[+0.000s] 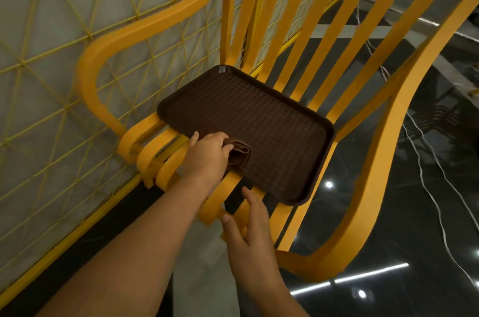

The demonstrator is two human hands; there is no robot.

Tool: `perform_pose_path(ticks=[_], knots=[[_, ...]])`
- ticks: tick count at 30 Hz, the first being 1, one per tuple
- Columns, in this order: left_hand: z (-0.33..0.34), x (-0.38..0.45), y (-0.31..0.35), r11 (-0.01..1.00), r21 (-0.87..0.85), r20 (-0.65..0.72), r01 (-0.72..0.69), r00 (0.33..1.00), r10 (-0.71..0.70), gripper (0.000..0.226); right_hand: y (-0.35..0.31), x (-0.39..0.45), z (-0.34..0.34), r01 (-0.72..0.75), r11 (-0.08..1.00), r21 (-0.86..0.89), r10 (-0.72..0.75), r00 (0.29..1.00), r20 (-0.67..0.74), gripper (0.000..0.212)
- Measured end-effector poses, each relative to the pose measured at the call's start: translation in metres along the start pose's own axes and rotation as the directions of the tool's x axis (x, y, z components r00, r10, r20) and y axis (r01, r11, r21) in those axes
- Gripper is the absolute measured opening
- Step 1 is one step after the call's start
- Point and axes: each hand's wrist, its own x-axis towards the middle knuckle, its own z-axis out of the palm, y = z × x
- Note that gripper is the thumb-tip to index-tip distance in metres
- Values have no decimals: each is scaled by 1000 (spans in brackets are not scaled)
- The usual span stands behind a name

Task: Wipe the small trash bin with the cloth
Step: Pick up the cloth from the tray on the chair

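A folded brown cloth [239, 157] lies at the near left corner of a dark brown tray [248, 114]. The tray rests on the slatted seat of a yellow chair [324, 31]. My left hand [207, 156] is closed around the cloth's left side, fingers curled over it. Below the tray's near edge, my right hand [250, 223] hovers over the front of the seat slats with its fingers apart and nothing in it. No trash bin is in view.
A yellow wire-mesh panel [51, 57] over a pale wall stands to the left of the chair. The chair's armrest [404, 135] curves down on the right. Dark glossy floor [388, 213] with white cables [427, 187] lies to the right.
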Motion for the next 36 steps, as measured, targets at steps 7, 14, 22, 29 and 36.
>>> perform_pose_path(ticks=[7,14,22,29,36], knots=[[-69,-87,-33,733,-673,144,99,990,-1,18,-26,9,27,61,984,165,-63,998,4,81],[-94,-160,-93,304,-891,256,338,925,-280,21,-44,-17,79,116,961,251,-187,942,280,43],[-114,-257,-133,146,-884,326,444,810,-488,36,-40,-72,136,-136,969,207,73,956,285,22],[-85,-349,-116,200,-826,153,528,550,-821,23,-14,-145,168,-445,896,0,346,696,629,41],[-51,-417,-99,120,-808,293,577,569,-769,43,29,-181,169,-504,863,-31,395,635,664,28]])
